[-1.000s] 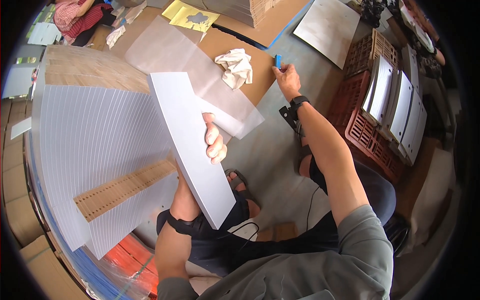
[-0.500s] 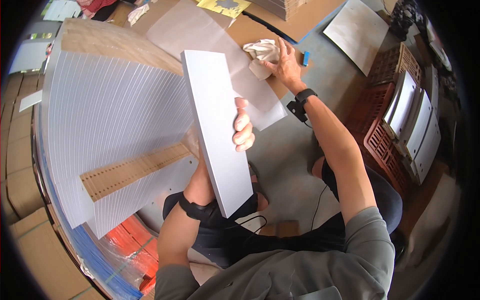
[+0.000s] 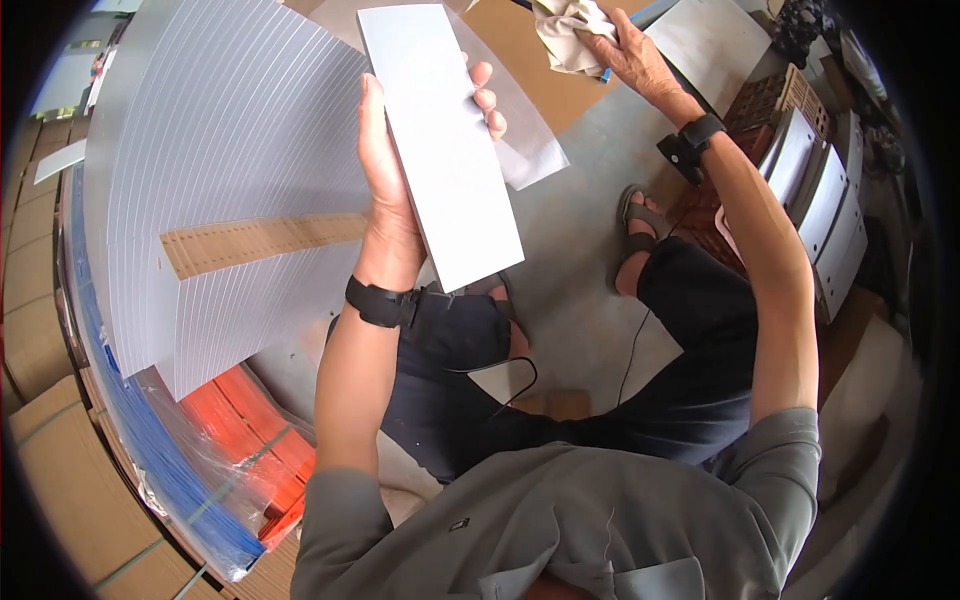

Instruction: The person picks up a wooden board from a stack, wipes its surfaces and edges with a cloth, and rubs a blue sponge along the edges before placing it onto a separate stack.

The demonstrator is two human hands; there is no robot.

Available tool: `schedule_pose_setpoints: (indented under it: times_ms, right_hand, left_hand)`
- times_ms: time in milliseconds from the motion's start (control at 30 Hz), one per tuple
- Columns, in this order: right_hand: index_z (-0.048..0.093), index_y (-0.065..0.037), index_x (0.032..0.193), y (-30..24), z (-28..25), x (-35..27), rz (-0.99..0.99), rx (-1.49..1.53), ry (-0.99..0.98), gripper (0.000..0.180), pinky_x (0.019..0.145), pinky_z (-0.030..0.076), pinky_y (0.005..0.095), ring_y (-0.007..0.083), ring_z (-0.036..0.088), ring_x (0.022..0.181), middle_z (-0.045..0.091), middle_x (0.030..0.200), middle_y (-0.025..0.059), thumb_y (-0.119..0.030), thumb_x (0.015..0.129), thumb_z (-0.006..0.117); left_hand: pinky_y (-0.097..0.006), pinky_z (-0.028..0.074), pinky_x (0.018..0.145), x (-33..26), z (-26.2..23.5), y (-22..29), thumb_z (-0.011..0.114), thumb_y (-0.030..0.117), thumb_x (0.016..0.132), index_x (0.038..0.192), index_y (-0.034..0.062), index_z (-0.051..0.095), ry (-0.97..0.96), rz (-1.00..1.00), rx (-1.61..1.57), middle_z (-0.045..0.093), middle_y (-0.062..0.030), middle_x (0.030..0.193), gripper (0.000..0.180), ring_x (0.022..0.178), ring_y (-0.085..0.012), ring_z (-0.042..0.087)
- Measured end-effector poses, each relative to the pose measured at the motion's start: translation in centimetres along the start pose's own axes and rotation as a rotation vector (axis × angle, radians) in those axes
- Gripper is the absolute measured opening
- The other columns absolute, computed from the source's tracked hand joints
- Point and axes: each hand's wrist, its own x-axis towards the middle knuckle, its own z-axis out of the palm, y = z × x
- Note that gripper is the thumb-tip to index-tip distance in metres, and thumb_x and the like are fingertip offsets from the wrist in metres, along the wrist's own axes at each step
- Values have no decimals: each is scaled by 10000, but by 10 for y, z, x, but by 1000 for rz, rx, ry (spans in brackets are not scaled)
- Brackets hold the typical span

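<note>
My left hand (image 3: 385,150) is wrapped round a long white-grey panel (image 3: 445,150), thumb along one long edge and fingertips curled over the other. The panel is tilted up in front of me, its broad smooth face showing. At the upper right my right hand (image 3: 635,60) grips a crumpled cream cloth (image 3: 572,35), its fingers partly hidden by the folds. Beside my left hand stands a large stack of similar panels (image 3: 230,130), set on edge in a fanned row. A strip of perforated brown cardboard (image 3: 265,246) lies across the stack.
Red and brown plastic crates (image 3: 770,110) stand at the right with curved white panels (image 3: 815,200) leaning there. Brown cardboard (image 3: 540,75) and a translucent sheet (image 3: 535,155) lie ahead. Orange wrapped bundles (image 3: 250,425) and cartons (image 3: 80,480) are at the lower left.
My right hand has picked up the cloth from the cardboard-covered surface and moved right with it. My left hand has raised the panel farther up in view.
</note>
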Motion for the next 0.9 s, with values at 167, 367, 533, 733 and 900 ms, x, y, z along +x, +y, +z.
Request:
schedule_pose_setpoints:
  times_ms: [167, 367, 533, 733, 900]
  right_hand:
    - [525, -80, 1383, -86, -106, -36, -297, -246, 93, 483, 885, 522, 413, 378, 673, 946, 682, 1085, 244, -291, 961, 626]
    - [595, -6, 1223, -196, -128, -131, -434, -272, 181, 483, 905, 509, 403, 348, 595, 1040, 573, 1098, 184, -125, 764, 685]
    - [591, -35, 1231, -236, -104, -153, -671, -206, 330, 554, 890, 544, 402, 329, 620, 1065, 572, 1201, 160, -137, 727, 797]
    - [640, -124, 1236, -263, -76, -119, -615, 8, 338, 439, 830, 552, 379, 287, 642, 988, 587, 1146, 96, -137, 817, 768]
    - [655, -62, 1173, -251, -70, -114, -454, 150, 408, 334, 830, 537, 358, 273, 651, 964, 608, 1096, 104, -105, 848, 718]
  left_hand:
    - [-396, 515, 872, -15, 34, -5, 361, 686, 996, 1406, -45, 431, -113, 91, -25, 542, -239, 1281, 841, 1005, -261, 578]
    - [-445, 565, 922, -40, 68, -5, 400, 656, 1007, 1467, -16, 398, -263, 3, -159, 578, -220, 1335, 814, 1069, -314, 644]
    - [-413, 517, 1024, -55, 95, -23, 442, 609, 1017, 1508, 68, 396, -174, 59, 108, 567, -146, 1386, 731, 1193, -263, 620]
    - [-381, 513, 936, -61, 94, -48, 476, 584, 999, 1446, 52, 463, -233, -11, 188, 616, -123, 1247, 695, 1060, -247, 632]
    - [-378, 514, 899, -59, 97, -47, 478, 602, 993, 1389, -13, 481, -235, -67, 260, 635, -150, 1142, 732, 979, -256, 634]
